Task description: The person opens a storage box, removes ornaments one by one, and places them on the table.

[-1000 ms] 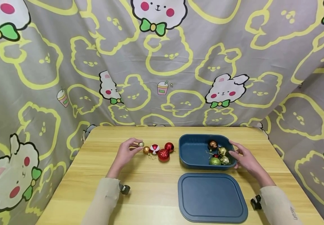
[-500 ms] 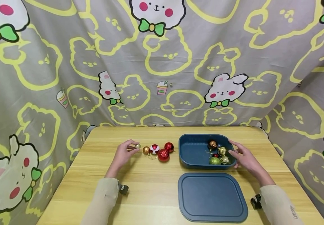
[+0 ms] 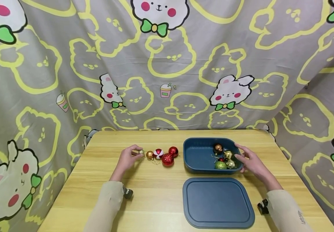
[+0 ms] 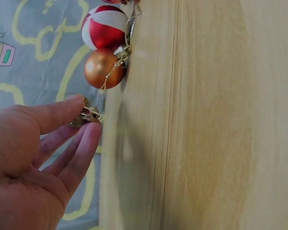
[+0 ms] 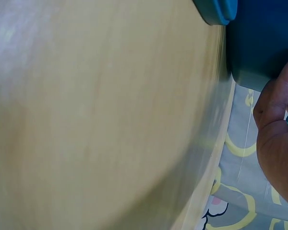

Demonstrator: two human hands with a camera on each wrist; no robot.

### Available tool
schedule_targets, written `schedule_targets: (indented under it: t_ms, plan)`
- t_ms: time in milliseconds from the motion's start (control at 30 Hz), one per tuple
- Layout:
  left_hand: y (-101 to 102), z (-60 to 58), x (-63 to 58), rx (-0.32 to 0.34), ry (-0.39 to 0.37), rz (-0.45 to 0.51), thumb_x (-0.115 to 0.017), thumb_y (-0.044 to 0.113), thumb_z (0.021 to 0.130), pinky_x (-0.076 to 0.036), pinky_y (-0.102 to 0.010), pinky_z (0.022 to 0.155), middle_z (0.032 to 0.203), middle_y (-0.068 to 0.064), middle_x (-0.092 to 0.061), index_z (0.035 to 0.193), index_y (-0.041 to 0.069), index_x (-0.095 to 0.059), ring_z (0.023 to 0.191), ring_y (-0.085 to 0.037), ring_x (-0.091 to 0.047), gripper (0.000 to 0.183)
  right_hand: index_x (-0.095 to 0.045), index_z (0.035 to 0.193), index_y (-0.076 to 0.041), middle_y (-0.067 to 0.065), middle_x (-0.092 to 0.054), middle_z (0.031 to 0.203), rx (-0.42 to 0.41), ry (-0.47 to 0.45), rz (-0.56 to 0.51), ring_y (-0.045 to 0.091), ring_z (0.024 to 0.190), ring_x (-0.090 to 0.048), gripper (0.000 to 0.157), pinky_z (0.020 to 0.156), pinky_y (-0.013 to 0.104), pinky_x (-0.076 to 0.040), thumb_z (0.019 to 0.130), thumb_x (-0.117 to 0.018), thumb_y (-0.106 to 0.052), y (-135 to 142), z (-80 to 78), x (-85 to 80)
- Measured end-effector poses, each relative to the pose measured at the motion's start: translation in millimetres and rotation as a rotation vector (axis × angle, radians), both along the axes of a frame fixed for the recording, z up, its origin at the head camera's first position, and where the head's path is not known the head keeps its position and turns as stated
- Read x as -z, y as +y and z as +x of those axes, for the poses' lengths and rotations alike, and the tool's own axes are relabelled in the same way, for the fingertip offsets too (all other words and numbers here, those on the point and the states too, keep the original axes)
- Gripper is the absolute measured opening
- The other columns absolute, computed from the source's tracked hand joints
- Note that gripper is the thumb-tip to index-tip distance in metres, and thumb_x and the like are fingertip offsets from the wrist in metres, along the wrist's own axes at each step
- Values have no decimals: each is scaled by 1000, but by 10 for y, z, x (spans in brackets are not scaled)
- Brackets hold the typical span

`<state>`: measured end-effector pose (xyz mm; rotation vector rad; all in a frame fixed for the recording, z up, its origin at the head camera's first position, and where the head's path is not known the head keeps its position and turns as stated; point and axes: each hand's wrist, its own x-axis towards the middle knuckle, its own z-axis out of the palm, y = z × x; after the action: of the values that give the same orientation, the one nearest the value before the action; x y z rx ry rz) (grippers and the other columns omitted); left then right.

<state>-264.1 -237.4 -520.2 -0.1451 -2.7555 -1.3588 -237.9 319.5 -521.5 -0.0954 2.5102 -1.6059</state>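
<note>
My left hand (image 3: 129, 159) pinches a small glittery gold Christmas ball (image 3: 141, 151) between thumb and fingertips. In the left wrist view, the ball's metal cap (image 4: 90, 114) shows, and a thin gold string runs from there toward the matte gold ball (image 4: 104, 68); whose string it is, I cannot tell. Beside that lie a red-and-white ball (image 3: 158, 153) and two red balls (image 3: 173, 151). With my right hand (image 3: 251, 161) I hold the right end of a dark blue box (image 3: 197, 156). Several gold, green and copper-brown balls (image 3: 220, 165) lie inside it, toward that end.
A dark blue lid (image 3: 218, 203) lies flat on the wooden table (image 3: 152, 196), in front of the box. Behind the table's far edge hangs a grey patterned curtain (image 3: 184, 109), which also runs along both sides.
My left hand has drawn the small gold ball a little to the left, away from the matte gold ball. The right hand keeps its hold on the box.
</note>
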Motion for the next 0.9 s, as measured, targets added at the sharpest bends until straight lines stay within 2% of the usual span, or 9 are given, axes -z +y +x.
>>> schedule_targets:
  t_ms: [233,367,900]
  plan:
    - [18,-24,3,0,-23,-45,-78,4,91,-64,-38,79,120,-14,-73,119,6,-73,98,-32,-74,28,-26,166,-16,13,-37,99,-1,6,-4,20,53,-58,64,55,41,-61,109,-55,-23,-9,-4,0]
    - [30,-34,4,-2,-30,-88,-78,6,92,-63,-39,79,120,-13,-73,119,7,-73,98,-31,-74,28,-26,166,-16,13,-38,98,-2,6,-8,20,53,-58,64,55,41,-61,109,-55,-23,-5,-5,7]
    - [96,-46,19,20,-57,-129,-76,7,94,-62,-44,84,120,-14,-72,120,7,-72,101,-33,-72,27,-25,166,-17,13,-36,100,-7,4,-18,20,53,-56,66,55,42,-61,109,-57,-25,1,6,-10]
